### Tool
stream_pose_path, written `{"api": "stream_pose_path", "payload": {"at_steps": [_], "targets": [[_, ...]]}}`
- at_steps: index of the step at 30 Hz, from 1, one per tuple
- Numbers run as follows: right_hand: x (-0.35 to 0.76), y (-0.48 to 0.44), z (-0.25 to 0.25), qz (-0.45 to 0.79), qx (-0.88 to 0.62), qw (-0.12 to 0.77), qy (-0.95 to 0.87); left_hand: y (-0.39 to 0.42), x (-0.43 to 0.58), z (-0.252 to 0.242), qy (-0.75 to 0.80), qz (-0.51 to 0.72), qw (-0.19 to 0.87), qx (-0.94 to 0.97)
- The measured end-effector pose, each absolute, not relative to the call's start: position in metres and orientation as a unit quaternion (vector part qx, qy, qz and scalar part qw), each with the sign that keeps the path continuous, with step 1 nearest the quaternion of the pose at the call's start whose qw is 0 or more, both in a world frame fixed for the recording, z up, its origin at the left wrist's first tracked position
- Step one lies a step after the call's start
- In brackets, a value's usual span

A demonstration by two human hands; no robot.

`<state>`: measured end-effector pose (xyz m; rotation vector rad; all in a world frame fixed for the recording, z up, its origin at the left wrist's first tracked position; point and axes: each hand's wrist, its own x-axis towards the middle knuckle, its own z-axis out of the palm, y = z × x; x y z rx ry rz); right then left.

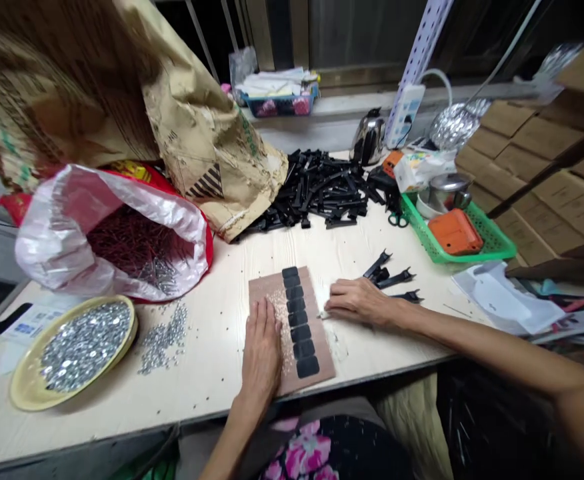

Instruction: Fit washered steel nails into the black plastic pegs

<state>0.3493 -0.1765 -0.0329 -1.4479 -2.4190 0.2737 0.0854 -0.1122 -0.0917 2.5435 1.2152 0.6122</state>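
Observation:
My left hand (263, 347) lies flat, fingers stretched out, on the left half of a brown board (322, 363) on the pale table (212, 373). A column of several black rectangular pads (299, 321) runs down the board, beside a strip of tiny pale grains. My right hand (359, 301) rests at the board's right edge with its fingers curled, pinching something small and pale that I cannot make out. Three black plastic clip parts (389, 273) lie just beyond the right hand.
A large heap of black clip parts (317, 189) sits at the back by a torn brown paper sack (207, 133). At left are a yellow dish of small metal pieces (75, 350), loose ones (165, 337), and a plastic bag of pins (122, 243). A green basket (492, 243) stands right.

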Motion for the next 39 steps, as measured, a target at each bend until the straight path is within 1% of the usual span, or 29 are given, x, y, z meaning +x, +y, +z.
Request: {"api": "stream_pose_path", "payload": {"at_steps": [3,6,9,11,16,20,24,26,27,29,30,31,32,33,34,35,36,38,39], "targets": [[0.378,-0.182,-0.015,0.116,-0.546,0.121,-0.821,-0.111,0.082,-0.101,0.418,0.22,0.108,0.875],[0.392,-0.16,-0.005,0.093,-0.594,0.124,-0.789,-0.109,0.08,-0.11,0.421,0.231,0.098,0.872],[0.387,-0.107,-0.005,0.078,-0.682,0.149,-0.712,-0.11,0.079,-0.113,0.428,0.239,0.109,0.865],[0.377,-0.065,-0.011,0.077,-0.755,0.147,-0.635,-0.111,0.079,-0.113,0.435,0.245,0.123,0.858],[0.354,0.01,-0.028,0.067,-0.825,0.142,-0.543,-0.111,0.079,-0.119,0.448,0.264,0.148,0.841],[0.351,0.014,-0.032,0.089,-0.841,0.144,-0.514,-0.11,0.076,-0.118,0.442,0.278,0.164,0.837],[0.345,-0.026,-0.022,0.139,-0.822,0.169,-0.525,-0.11,0.081,-0.09,0.411,0.306,0.165,0.843],[0.335,-0.055,-0.014,0.206,-0.788,0.202,-0.545,-0.107,0.091,-0.068,0.4,0.341,0.147,0.838],[0.329,-0.07,-0.009,0.272,-0.753,0.229,-0.554,-0.104,0.097,-0.057,0.391,0.359,0.133,0.837],[0.317,-0.092,-0.002,0.442,-0.642,0.276,-0.562,-0.095,0.109,-0.039,0.374,0.374,0.12,0.84],[0.313,-0.099,0.001,0.516,-0.578,0.287,-0.564,-0.091,0.115,-0.033,0.362,0.368,0.131,0.847],[0.313,-0.102,0.002,0.556,-0.534,0.289,-0.567,-0.086,0.119,-0.029,0.35,0.354,0.159,0.853],[0.317,-0.1,0.004,0.543,-0.538,0.284,-0.578,-0.082,0.122,-0.027,0.344,0.338,0.201,0.852],[0.325,-0.096,0.004,0.49,-0.581,0.279,-0.588,-0.079,0.123,-0.025,0.348,0.327,0.254,0.841],[0.337,-0.09,0.004,0.408,-0.642,0.276,-0.587,-0.077,0.123,-0.025,0.364,0.323,0.31,0.817],[0.35,-0.082,0.004,0.291,-0.72,0.268,-0.57,-0.076,0.122,-0.024,0.391,0.326,0.363,0.781],[0.365,-0.075,0.002,0.225,-0.764,0.262,-0.546,-0.076,0.119,-0.024,0.421,0.335,0.409,0.737],[0.392,-0.063,-0.002,0.158,-0.807,0.25,-0.511,-0.078,0.111,-0.022,0.464,0.356,0.482,0.652],[0.401,-0.06,-0.004,0.149,-0.816,0.245,-0.502,-0.078,0.108,-0.021,0.473,0.362,0.516,0.616]]}}
